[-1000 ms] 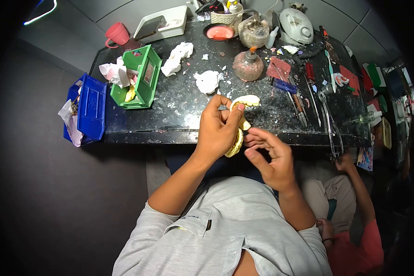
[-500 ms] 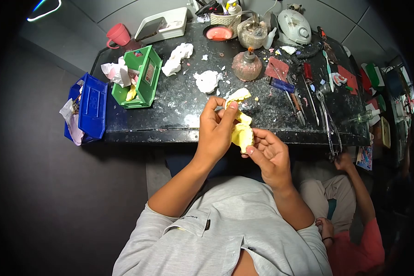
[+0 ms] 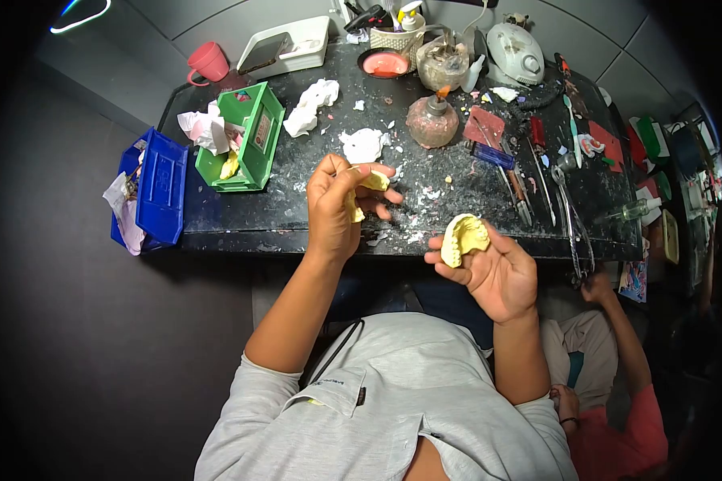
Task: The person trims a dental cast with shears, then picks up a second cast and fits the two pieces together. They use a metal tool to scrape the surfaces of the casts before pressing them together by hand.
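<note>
In my right hand (image 3: 504, 282) rests a yellow plaster dental cast (image 3: 456, 240), arch-shaped, with its hollow inner side facing up and small tooth shapes along its edge. Thumb and fingers grip it at its sides, just in front of the bench edge. My left hand (image 3: 329, 204) pinches a second yellow dental cast (image 3: 375, 181), partly covered by the thumb and fingers. It is held over the front of the bench, apart from the first. White crumpled material (image 3: 363, 145) lies just beyond my left hand.
On the black bench (image 3: 273, 218) stand a green bin (image 3: 258, 148), a spirit burner (image 3: 433, 124) with an orange flame and several hand tools (image 3: 520, 188). A blue bin (image 3: 160, 192) hangs at the left edge. Another person's hand (image 3: 598, 287) is at the right.
My hands have moved apart, the left up and leftward, the right to the right. The two yellow casts, close together before, are now separated, one in each hand.
</note>
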`<action>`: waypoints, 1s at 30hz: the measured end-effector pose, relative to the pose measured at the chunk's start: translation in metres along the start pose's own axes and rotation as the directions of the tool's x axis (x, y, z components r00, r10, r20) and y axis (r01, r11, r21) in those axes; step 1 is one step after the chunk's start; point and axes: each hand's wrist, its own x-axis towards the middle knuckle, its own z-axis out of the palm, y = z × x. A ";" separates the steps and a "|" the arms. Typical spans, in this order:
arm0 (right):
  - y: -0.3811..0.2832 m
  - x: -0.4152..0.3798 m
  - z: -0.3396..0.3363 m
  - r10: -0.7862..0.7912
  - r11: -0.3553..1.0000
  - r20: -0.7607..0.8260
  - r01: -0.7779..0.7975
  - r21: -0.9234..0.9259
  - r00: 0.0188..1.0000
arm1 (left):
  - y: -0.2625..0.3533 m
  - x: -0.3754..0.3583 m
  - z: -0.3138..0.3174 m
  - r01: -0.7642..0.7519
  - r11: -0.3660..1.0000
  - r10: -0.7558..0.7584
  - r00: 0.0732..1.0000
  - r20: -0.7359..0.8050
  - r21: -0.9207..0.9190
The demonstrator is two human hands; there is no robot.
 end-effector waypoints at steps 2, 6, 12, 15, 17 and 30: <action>-0.009 0.008 0.005 -0.049 0.993 -0.001 0.049 -0.108 0.999 | -0.002 0.006 -0.002 0.036 0.990 -0.028 0.998 0.063 -0.135; -0.023 0.025 0.012 -0.137 0.974 0.015 0.138 -0.181 0.990 | -0.018 0.012 0.000 0.021 0.983 0.003 0.992 0.128 -0.183; -0.016 0.031 0.024 -0.299 0.816 0.023 0.268 -0.512 0.954 | -0.029 0.002 0.016 -0.112 0.993 0.106 0.979 0.173 0.025; -0.008 0.035 0.020 -0.378 0.703 0.083 0.345 -0.622 0.922 | -0.039 -0.005 0.013 -0.201 0.969 0.160 0.954 0.253 0.144; 0.003 0.038 0.026 -0.448 0.595 0.148 0.418 -0.686 0.882 | -0.042 -0.005 0.013 -0.257 0.953 0.206 0.938 0.278 0.161; 0.023 0.054 0.028 -0.499 0.391 0.268 0.489 -0.780 0.825 | -0.046 -0.002 0.010 -0.345 0.888 0.258 0.920 0.294 0.303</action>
